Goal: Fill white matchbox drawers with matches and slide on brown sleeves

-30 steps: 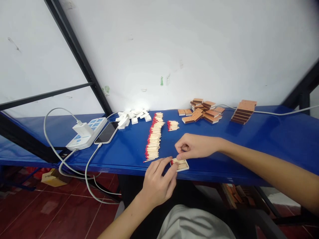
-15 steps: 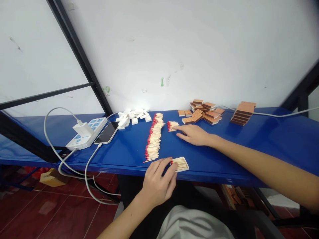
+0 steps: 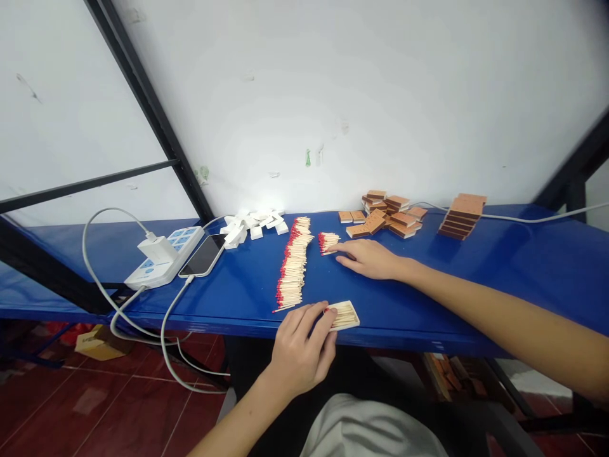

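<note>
My left hand (image 3: pixel 302 349) is closed on a white matchbox tray (image 3: pixel 347 315) at the table's front edge, with fingers and thumb at its left end. Several matches lie inside the tray, their heads partly hidden by my thumb. Farther back, my right hand (image 3: pixel 368 259) has its index finger stretched out onto a small pile of red-tipped matches (image 3: pixel 328 241). Its thumb is held apart below, and the other fingers are partly hidden. Left of both hands runs a long row of matches (image 3: pixel 294 266), red heads facing left.
White empty trays (image 3: pixel 255 223) are heaped near the wall. Brown matchbox sleeves or boxes (image 3: pixel 380 219) lie loose at the back, beside a neat stack of boxes (image 3: pixel 462 216). A phone (image 3: pixel 203 255), a power strip (image 3: pixel 164 257) and white cables occupy the blue table's (image 3: pixel 404 317) left side.
My right index finger has shifted slightly toward me, and the near edge of the small match pile has spread a little that way. My left hand and the tray hold their place.
</note>
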The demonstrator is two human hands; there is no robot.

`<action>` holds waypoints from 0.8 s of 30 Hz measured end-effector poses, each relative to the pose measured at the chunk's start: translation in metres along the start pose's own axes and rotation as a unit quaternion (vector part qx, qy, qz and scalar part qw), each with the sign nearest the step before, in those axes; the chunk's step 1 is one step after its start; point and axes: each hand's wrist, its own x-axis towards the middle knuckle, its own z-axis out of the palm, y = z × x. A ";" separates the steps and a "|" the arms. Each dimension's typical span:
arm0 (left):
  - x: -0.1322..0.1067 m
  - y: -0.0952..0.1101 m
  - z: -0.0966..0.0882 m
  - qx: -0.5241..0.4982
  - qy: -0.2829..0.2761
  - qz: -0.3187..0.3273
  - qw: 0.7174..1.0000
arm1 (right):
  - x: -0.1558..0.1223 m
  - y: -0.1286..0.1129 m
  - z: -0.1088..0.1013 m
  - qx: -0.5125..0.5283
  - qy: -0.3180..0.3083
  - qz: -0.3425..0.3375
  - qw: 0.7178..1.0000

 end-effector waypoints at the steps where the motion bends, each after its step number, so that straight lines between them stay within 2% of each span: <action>1: 0.000 0.000 0.000 0.000 0.000 0.000 1.000 | 0.000 0.000 0.000 0.003 0.003 -0.001 1.000; 11: -0.001 0.000 0.000 0.006 -0.005 0.000 1.000 | 0.000 -0.002 0.001 0.036 0.011 -0.017 0.999; 24: -0.001 -0.001 0.000 0.014 -0.001 0.001 1.000 | 0.001 -0.006 -0.003 0.039 0.012 0.029 0.999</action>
